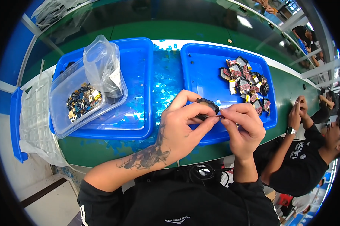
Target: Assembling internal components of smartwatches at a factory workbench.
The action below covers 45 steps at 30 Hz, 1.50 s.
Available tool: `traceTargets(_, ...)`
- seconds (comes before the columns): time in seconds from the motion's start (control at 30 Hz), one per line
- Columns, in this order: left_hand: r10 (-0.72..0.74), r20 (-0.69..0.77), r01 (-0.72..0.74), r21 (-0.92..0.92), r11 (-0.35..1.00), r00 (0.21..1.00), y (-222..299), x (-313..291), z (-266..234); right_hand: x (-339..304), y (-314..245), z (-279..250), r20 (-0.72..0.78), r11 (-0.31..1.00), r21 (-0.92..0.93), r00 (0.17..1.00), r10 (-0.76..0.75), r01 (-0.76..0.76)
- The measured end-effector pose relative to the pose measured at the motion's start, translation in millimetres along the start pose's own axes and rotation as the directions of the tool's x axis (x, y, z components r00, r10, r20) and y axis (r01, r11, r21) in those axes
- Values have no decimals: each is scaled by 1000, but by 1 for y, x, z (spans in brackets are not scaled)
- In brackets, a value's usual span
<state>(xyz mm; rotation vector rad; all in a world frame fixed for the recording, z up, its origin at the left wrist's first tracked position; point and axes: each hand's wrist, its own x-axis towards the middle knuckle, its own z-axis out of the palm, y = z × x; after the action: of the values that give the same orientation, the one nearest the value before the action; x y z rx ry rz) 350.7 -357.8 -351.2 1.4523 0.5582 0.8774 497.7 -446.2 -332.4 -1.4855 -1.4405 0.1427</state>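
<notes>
Head view: right blue tray (200, 71) holds small black parts (245, 83).

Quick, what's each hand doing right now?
Left hand: closed on the small dark rounded plastic part.
Right hand: closed, fingertips pinching at the same part.

Two blue trays (200, 60), green bench (102, 150), small black part (207, 104) (red-and-black pieces (245, 84) heaped nearby)

Green workbench (102, 148), two blue trays (139, 52) (200, 60) side by side, blue scraps (166, 75) between
</notes>
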Motion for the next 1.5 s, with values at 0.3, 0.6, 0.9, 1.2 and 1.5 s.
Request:
traceTargets(0.3,4,31,-7,69,998,1000,4,-2,-2,1,0,1,27,943,-213,967,-255,255)
traceTargets(0.6,-252,107,271,-260,927,962,7,-2,0,-8,11,10,-57,893,-332,938,-342,305)
traceTargets(0.9,-197,139,233,-334,913,971,2,-1,-1,-6,3,5,1,972,-125,980,-199,197)
traceTargets(1.2,-141,99,163,-273,948,985,8,-4,0,-7,0,-7,-21,985,-94,989,-147,145)
traceTargets(1.5,-56,79,68,-162,984,995,9,-8,3,-7,-3,-9,32,991,-62,992,-120,122)
